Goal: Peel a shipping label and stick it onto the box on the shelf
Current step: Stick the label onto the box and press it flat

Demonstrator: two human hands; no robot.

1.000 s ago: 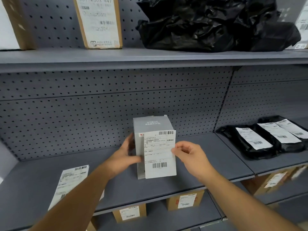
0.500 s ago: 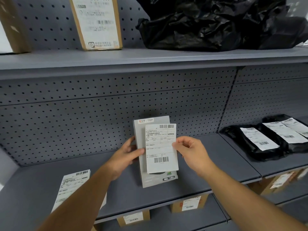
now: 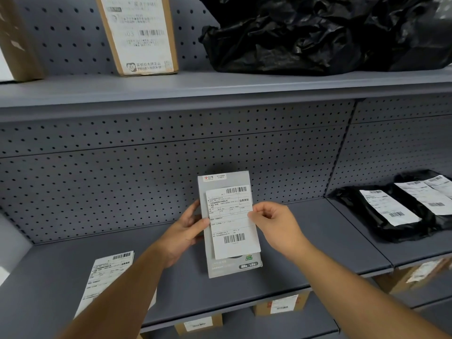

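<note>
A grey product box point(image 3: 219, 266) leans back on the middle shelf point(image 3: 318, 241), its front face turned toward me. My left hand point(image 3: 186, 231) grips its left edge. A white shipping label point(image 3: 232, 226) with barcodes lies over the box front. My right hand point(image 3: 274, 221) pinches the label's right edge between thumb and fingers. Whether the label is stuck down flat I cannot tell.
A white label sheet point(image 3: 107, 277) lies on the shelf at left. Black labelled mailer bags point(image 3: 396, 209) lie at right. Above sit a cardboard box point(image 3: 139, 33) and crumpled black bags point(image 3: 318, 33). Cardboard boxes point(image 3: 281, 304) stand on the lower shelf.
The box has tilted back from upright so more of its front face shows. The label has moved up and onto that face. Both hands stayed on their edges.
</note>
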